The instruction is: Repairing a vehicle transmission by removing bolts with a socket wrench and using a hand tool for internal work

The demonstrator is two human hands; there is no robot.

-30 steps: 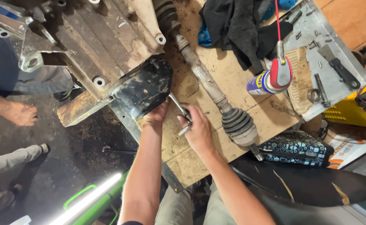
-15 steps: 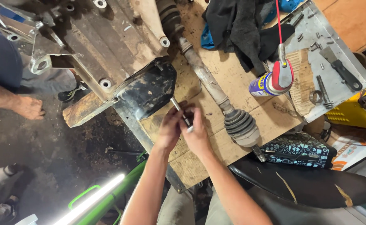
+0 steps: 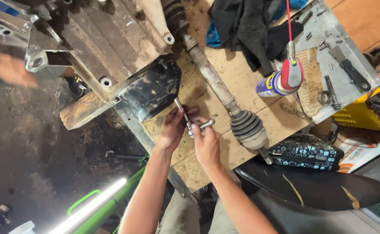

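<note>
Wooden surface point(image 3: 224, 104): carries all items.
Metal housing point(image 3: 95, 39), 11 o'clock: large, greasy.
Axle shaft point(image 3: 218, 86), 1 o'clock: ribbed rubber boot at its lower end.
Spray can point(image 3: 278, 82), 2 o'clock.
Left hand point(image 3: 172, 130) and right hand point(image 3: 205, 145), centre: both pinched around a small ratchet wrench point(image 3: 185, 119) and bolt point(image 3: 206, 124), just above the surface. Best handled with the bolt square in the socket and a firm grip.

Bare steel ratchet tool point(image 3: 185, 119), bright and smooth, between the left hand point(image 3: 172, 130) and right hand point(image 3: 206, 145). Workbench top point(image 3: 224, 56): raw, matt, stained wood sheet. Axle shaft point(image 3: 209, 78): rusty, rough metal, ending in a ribbed matt rubber boot point(image 3: 247, 126). Black housing point(image 3: 152, 90): scuffed, dull metal. Glossy spray can point(image 3: 273, 84); soft dark cloth point(image 3: 246, 26) at the far edge.
</note>
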